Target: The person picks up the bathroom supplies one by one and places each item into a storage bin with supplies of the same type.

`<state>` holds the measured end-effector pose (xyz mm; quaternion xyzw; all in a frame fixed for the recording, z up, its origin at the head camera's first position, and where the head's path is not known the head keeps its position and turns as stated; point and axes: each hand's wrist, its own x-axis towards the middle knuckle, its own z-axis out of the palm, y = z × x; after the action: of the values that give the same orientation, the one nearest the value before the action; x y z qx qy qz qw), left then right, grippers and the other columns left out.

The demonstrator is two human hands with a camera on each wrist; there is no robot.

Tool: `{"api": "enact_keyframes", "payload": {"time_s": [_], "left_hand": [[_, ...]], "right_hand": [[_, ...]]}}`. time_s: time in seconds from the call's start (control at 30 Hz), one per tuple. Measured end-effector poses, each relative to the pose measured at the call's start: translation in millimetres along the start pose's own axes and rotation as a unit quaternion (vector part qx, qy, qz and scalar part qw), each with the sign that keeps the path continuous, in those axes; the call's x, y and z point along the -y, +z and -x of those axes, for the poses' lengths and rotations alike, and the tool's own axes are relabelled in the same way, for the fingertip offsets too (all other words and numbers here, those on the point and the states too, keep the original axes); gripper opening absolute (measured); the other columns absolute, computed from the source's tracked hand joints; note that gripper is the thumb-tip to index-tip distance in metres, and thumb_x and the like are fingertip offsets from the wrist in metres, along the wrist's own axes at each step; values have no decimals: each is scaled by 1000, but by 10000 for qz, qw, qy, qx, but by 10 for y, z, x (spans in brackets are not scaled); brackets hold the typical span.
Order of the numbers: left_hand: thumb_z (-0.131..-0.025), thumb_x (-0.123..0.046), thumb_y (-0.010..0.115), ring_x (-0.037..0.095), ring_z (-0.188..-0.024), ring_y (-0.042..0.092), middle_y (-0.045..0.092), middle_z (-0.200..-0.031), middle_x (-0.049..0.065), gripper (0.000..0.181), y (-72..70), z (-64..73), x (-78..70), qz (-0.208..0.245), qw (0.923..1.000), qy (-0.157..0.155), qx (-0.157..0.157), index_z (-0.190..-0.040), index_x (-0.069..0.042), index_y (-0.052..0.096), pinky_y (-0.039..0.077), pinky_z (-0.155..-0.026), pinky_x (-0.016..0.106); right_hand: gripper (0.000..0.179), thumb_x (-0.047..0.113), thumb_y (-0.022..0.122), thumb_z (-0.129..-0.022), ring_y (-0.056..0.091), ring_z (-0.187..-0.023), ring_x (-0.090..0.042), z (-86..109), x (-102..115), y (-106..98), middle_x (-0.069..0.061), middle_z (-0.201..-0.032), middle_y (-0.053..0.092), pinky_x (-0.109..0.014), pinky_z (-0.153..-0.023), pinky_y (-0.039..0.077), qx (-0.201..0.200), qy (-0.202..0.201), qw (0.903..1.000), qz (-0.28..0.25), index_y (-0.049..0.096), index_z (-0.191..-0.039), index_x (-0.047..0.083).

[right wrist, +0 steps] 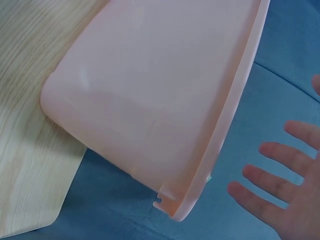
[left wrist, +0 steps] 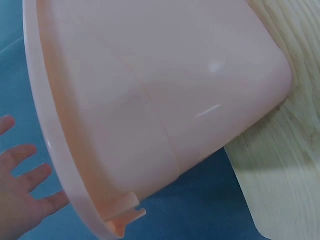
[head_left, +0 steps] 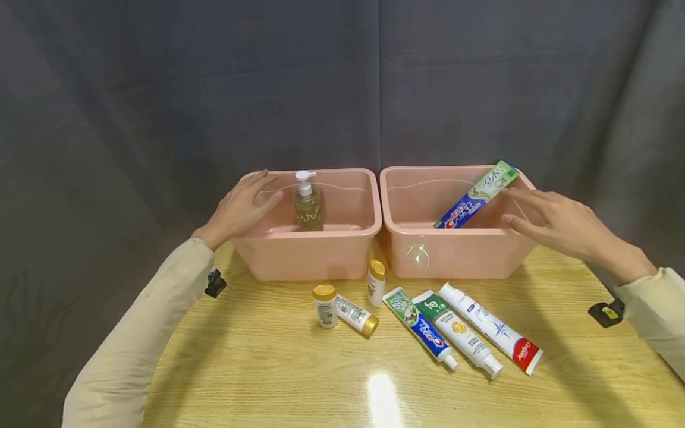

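My left hand (head_left: 241, 205) is over the left rim of the left pink bin (head_left: 307, 255), fingers spread and holding nothing. A pump bottle (head_left: 308, 211) of brownish-green liquid stands inside that bin, just right of the thumb. At the right rim of the right pink bin (head_left: 449, 255) is my right hand (head_left: 567, 223), likewise holding nothing. A green and blue Crest toothpaste box (head_left: 476, 196) leans in this bin, its upper end near the right fingertips. Both wrist views show straight, parted fingers beyond the bin edge, with the left hand (left wrist: 22, 195) and right hand (right wrist: 287, 185) partly cropped.
In front of the bins lie a Crest toothpaste tube (head_left: 420, 327), a green and white tube (head_left: 459, 334) and a Colgate tube (head_left: 492, 327). Two small gold-capped bottles, a left one (head_left: 326, 309) and a right one (head_left: 376, 288), stand around a gold-capped tube (head_left: 354, 314).
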<state>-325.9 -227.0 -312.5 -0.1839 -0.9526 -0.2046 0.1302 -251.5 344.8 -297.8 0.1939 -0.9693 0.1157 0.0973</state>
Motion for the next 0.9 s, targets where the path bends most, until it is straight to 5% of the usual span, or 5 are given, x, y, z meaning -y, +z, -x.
{"api": "enact_keyframes", "payload": {"time_s": [0.33, 0.67, 0.9], "left_hand": [[-100, -49, 51, 34, -144, 27, 37, -156, 15, 61, 18, -27, -93, 89, 9986, 462, -245, -147, -11, 48, 23, -114, 59], [-101, -48, 48, 37, -142, 32, 42, -152, 16, 57, 68, -69, -122, 18, 9959, 842, -331, -145, -11, 51, 20, -116, 54], [-101, -44, 50, 37, -141, 34, 41, -152, 16, 54, 78, -114, -166, 81, 9949, 966, -274, -144, -10, 52, 23, -116, 53]], "right_hand": [[55, 38, 64, -96, 51, -122, -46, 51, 78, 15, -16, -146, 49, -72, -84, 44, -279, -357, 9987, -218, 50, -146, 23], [53, 38, 66, -94, 53, -120, -47, 114, 107, 20, -16, -145, 50, -72, -84, 45, -304, -183, 9983, -452, 53, -143, 20], [50, 33, 69, -93, 63, -105, -42, 143, 130, 23, -15, -136, 58, -67, -79, 51, -474, -389, 9965, -572, 58, -139, 17]]}}
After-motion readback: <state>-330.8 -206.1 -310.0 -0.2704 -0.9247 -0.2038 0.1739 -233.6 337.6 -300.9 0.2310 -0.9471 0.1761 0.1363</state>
